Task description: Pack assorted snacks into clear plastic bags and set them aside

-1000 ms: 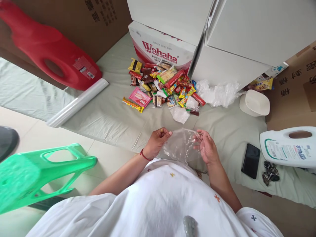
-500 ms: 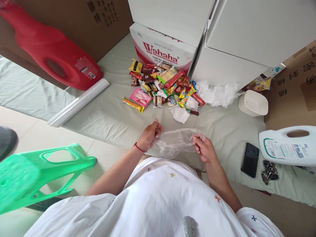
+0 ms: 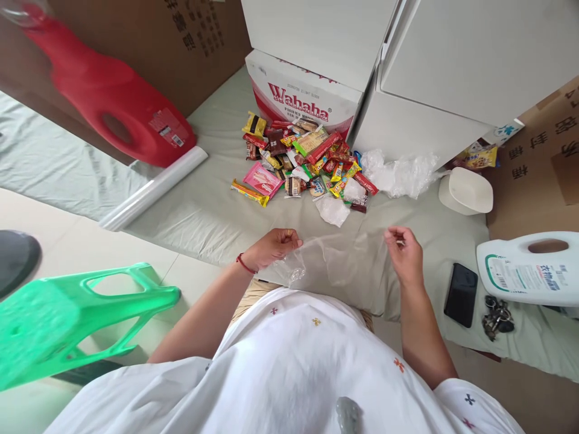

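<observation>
A clear plastic bag (image 3: 335,256) is stretched between my two hands, low in front of my lap. My left hand (image 3: 272,248), with a red string at the wrist, pinches the bag's left end, where the film is crumpled. My right hand (image 3: 404,253) has its fingers closed at the other end, which looks thin and nearly invisible. Beyond the bag lies a heap of wrapped snacks (image 3: 312,150) on the pale green sheet. A crumpled white piece of plastic (image 3: 333,209) lies at the heap's near edge.
Behind the snacks stands a Wahaha carton (image 3: 298,96). A red jug (image 3: 122,102) and a plastic film roll (image 3: 154,187) are left, above a green stool (image 3: 90,313). Rightward are crumpled plastic (image 3: 402,175), a white container (image 3: 465,191), a phone (image 3: 461,295), keys (image 3: 497,316) and a white detergent bottle (image 3: 520,271).
My hands have moved apart, the right one going rightward and the left one slightly left. The clear bag between them is now stretched wider and flatter. The view has shifted slightly.
</observation>
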### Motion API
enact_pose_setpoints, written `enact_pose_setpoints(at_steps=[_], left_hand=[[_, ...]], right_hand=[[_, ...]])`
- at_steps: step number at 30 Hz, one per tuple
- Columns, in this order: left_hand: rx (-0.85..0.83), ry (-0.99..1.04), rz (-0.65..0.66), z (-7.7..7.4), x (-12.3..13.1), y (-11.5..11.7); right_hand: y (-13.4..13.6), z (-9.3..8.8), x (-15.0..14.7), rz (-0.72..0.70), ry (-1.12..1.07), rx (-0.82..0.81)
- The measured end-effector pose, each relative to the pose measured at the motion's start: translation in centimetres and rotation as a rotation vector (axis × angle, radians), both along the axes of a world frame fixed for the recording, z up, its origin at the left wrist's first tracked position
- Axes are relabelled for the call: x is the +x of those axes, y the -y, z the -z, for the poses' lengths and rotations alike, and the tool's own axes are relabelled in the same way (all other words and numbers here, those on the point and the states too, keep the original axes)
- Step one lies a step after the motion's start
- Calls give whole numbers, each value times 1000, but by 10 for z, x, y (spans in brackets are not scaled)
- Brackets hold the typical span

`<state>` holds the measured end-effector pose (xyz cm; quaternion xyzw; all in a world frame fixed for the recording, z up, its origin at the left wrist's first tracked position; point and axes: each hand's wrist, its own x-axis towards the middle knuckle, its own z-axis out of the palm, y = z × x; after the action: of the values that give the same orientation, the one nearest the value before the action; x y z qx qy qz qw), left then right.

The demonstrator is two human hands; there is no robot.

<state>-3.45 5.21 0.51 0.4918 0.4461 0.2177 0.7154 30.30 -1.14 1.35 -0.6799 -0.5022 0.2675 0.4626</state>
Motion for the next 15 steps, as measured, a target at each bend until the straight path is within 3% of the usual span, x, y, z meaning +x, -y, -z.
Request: enact_pose_setpoints(at_steps=[2,5,9,15], left_hand=[[-37,24,-72,2,6,3],[-81,84,-111,3,14,7],[-84,106,-184,5,12,7],[193,-137,-253,24,-13,-7]], right_hand=[[5,-9,-24,-186,181,137],[10,-7,-70,-497,371,157],[9,14,-97,-458,394,178],[41,19,-48,-453,368,285]])
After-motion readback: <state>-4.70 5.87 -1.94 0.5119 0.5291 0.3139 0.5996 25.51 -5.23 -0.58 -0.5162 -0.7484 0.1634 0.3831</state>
